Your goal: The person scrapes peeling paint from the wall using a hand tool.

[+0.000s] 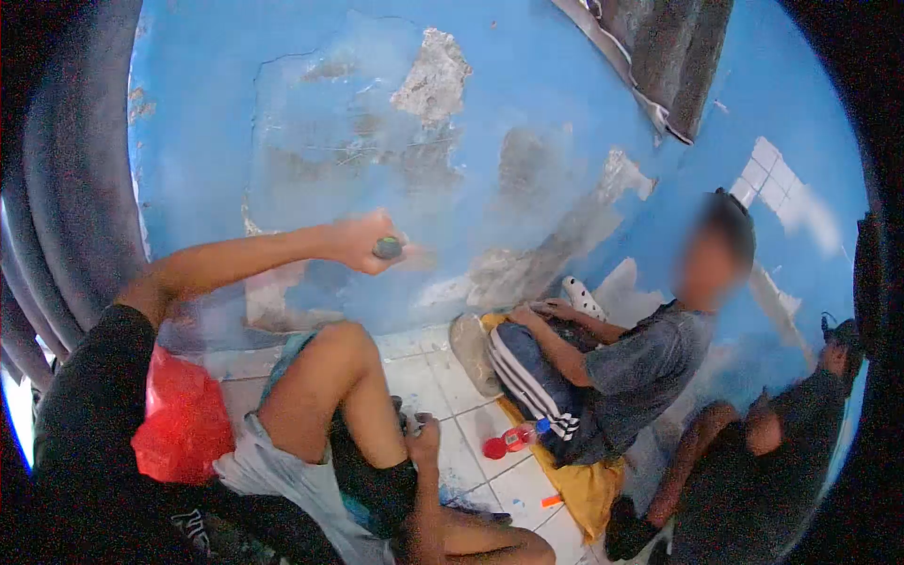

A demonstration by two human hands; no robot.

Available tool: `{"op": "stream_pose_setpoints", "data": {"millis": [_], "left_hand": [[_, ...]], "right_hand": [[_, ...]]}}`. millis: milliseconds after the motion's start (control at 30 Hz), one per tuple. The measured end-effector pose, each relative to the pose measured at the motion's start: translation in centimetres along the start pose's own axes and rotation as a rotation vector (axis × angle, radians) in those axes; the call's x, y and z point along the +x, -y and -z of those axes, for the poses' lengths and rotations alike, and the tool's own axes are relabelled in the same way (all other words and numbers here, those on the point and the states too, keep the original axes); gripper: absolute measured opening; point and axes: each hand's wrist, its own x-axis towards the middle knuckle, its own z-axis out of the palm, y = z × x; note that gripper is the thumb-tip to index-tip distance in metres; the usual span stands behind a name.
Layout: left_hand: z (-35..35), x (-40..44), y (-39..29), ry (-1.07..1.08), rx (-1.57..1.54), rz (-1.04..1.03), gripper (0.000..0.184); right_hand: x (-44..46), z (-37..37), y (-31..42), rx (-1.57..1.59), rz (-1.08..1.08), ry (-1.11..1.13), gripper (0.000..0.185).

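Observation:
My left hand (370, 242) is stretched out in front of the blue wall (311, 202), its fingers wrapped around a dark, rounded object (387, 248) with a bit of green on it. The fingertips are blurred, close to bare grey patches where the paint is gone. Lower down, beside a bent bare knee, my right hand (424, 441) is closed at a small greyish object (414, 422), too small to make out. White floor tiles (459, 450) lie beyond it.
A red plastic bag (184, 419) lies at left. Another person (640, 377) sits on a yellow cloth (598, 490), near a red bottle (518, 436) with a blue cap and an orange item (552, 501). A further person (763, 480) is at far right.

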Motion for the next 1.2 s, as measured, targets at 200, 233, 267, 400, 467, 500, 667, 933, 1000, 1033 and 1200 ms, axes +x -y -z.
{"op": "stream_pose_setpoints", "data": {"millis": [200, 233, 267, 400, 467, 500, 667, 933, 1000, 1033, 1200], "left_hand": [[3.5, 1.5, -3.1, -0.096, -0.129, 0.181, 0.03], [3.1, 0.7, -1.6, -0.055, -0.083, 0.181, 0.029], [0.6, -1.8, 1.4, -0.176, 0.011, 0.316, 0.026], [3.2, -0.9, -0.6, 0.296, 0.066, 0.492, 0.016], [3.3, -1.0, -0.5, 0.161, 0.025, 0.33, 0.015], [3.3, -1.1, -0.8, 0.084, 0.011, 0.272, 0.016], [-0.3, -1.5, 2.2, 0.213, 0.008, 0.289, 0.025], [-0.9, -0.8, 1.6, 0.41, 0.152, 0.166, 0.025], [-0.4, -1.7, 0.6, -0.071, 0.233, 0.05, 0.013], [0.4, -2.3, 0.2, -0.084, 0.206, 0.065, 0.014], [-2.9, -6.9, -0.5, -0.079, 0.121, 0.36, 0.02]], "right_hand": [[0.0, -3.1, -2.9, 0.16, -0.029, -0.012, 0.027], [0.1, -2.5, -2.7, 0.106, 0.074, -0.01, 0.026], [0.2, -1.9, -2.3, 0.052, 0.177, -0.013, 0.025], [-0.2, -0.3, 0.5, 0.033, 0.011, -0.041, 0.026], [0.4, 0.3, 1.5, 0.023, 0.004, -0.024, 0.028], [0.8, -0.4, 0.7, 0.066, -0.062, 0.042, 0.028], [0.5, -1.5, -3.1, -0.578, 0.567, -0.224, 0.028], [0.0, -0.1, 0.8, 0.034, -0.005, 0.08, 0.025], [0.0, -1.0, 0.4, 0.046, -0.095, 0.037, 0.027], [0.1, -1.6, 0.5, 0.065, -0.077, 0.048, 0.027], [0.6, 0.2, 0.5, 0.038, -0.019, 0.071, 0.029]]}}
